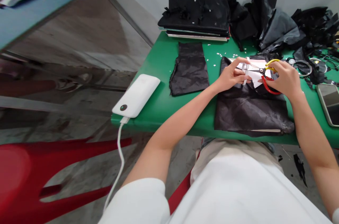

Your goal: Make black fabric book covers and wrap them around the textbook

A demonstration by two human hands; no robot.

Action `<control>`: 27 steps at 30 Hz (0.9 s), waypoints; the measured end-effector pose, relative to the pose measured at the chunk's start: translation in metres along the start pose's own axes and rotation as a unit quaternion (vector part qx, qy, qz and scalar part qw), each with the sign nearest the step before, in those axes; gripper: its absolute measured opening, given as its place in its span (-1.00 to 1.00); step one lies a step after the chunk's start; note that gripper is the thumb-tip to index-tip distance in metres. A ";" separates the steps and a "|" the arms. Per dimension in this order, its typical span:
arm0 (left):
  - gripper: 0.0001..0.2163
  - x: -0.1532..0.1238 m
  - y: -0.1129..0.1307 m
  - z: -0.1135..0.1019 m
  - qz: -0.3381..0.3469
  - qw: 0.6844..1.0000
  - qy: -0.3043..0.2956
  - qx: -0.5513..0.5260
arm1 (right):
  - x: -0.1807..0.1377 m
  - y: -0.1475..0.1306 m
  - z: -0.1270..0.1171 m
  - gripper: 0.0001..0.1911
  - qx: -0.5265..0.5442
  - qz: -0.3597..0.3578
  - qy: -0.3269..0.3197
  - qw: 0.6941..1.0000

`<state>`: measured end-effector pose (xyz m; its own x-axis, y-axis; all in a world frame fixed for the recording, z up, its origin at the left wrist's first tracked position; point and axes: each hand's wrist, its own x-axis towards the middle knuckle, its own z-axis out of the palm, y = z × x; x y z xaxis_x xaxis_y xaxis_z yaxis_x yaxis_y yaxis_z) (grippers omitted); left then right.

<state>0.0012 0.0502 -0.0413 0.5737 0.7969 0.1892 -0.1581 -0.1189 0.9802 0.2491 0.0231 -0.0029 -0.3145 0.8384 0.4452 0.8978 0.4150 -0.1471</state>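
Note:
My right hand [287,79] grips scissors [262,70] by their handles, one loop yellow and the other red. The blades point left toward my left hand [231,75], whose fingers pinch a narrow white strip [244,72]. The blades lie close to the strip; whether they touch it I cannot tell. Beneath both hands is a white sheet [255,78] with an uneven edge, lying on black fabric-like material [251,114]. A separate black piece [189,70] lies flat to the left of my left hand.
The green table [156,111] bears a stack of black-covered folders [197,15] at the back. Crumpled black material [278,28] is heaped behind my right hand. Tiny white scraps are scattered about. A white power bank [136,95] with a cable lies left, a phone [329,104] right.

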 end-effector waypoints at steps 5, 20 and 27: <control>-0.44 0.000 0.000 0.002 0.014 1.000 -0.002 0.002 | 0.000 0.001 -0.001 -0.64 -0.013 -0.004 0.011 1.000; -0.47 -0.001 0.001 0.003 0.018 1.000 -0.003 0.006 | -0.001 -0.001 -0.002 -0.72 -0.078 0.036 -0.011 0.996; -0.47 -0.002 0.003 0.004 0.017 1.000 0.000 0.004 | 0.000 -0.004 -0.007 -0.69 -0.095 0.052 -0.037 0.993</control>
<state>0.0031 0.0461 -0.0385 0.5679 0.7926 0.2220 -0.1715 -0.1499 0.9737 0.2475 0.0187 0.0033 -0.2332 0.8997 0.3690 0.9663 0.2570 -0.0161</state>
